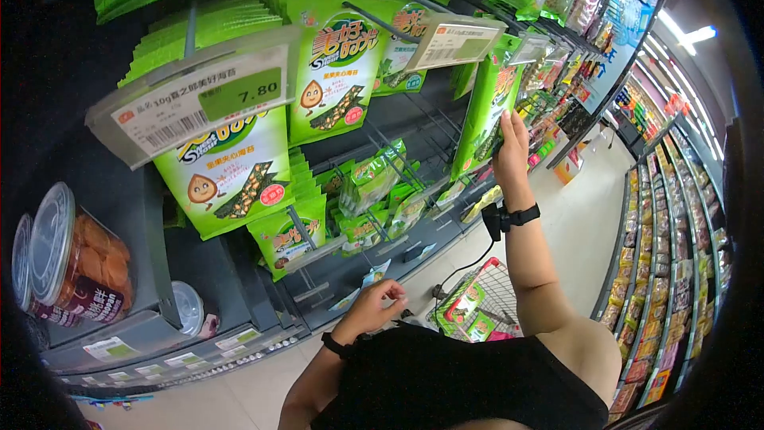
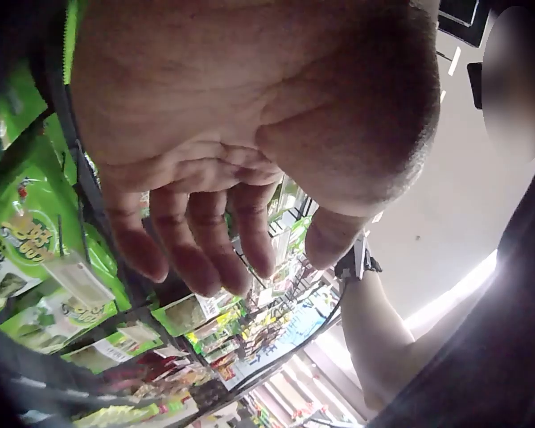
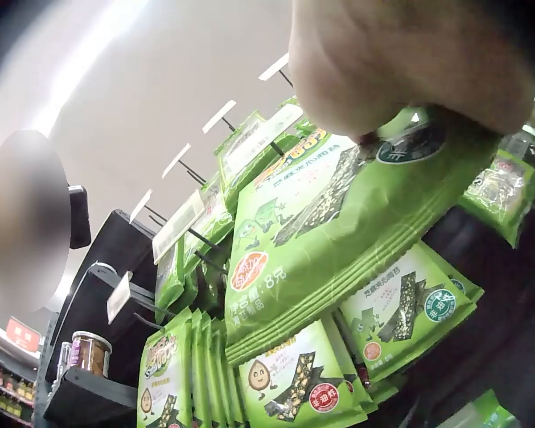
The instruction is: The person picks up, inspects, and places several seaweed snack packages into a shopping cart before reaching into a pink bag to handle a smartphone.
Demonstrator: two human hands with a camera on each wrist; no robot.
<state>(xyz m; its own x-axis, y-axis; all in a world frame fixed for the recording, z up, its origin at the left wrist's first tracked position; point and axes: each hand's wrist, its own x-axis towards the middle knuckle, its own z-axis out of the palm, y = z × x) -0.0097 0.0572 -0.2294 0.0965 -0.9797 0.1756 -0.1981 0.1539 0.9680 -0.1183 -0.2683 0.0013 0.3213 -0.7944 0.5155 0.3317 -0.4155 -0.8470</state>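
My right hand [image 1: 513, 151] is raised to the front of the shelf rack and grips a green seaweed snack bag [image 1: 484, 115] by its edge. Seen from the right wrist, the bag [image 3: 294, 259] tilts across the view, its upper part covered by the hand [image 3: 410, 67]. Similar green bags [image 1: 330, 72] hang in rows on metal hooks to the left of it. Low in front of my body, my left hand [image 1: 372, 309] holds nothing. Its fingers hang loosely bent, and the left wrist view shows the bare palm [image 2: 241, 125].
A price tag [image 1: 203, 99] juts out at the left front. Clear plastic jars [image 1: 91, 263] of orange snacks stand on the lower left shelf. Below my right arm is a shopping cart [image 1: 509, 291] with green bags in it. Across the aisle floor [image 1: 585, 215] runs another stocked shelf [image 1: 672, 247].
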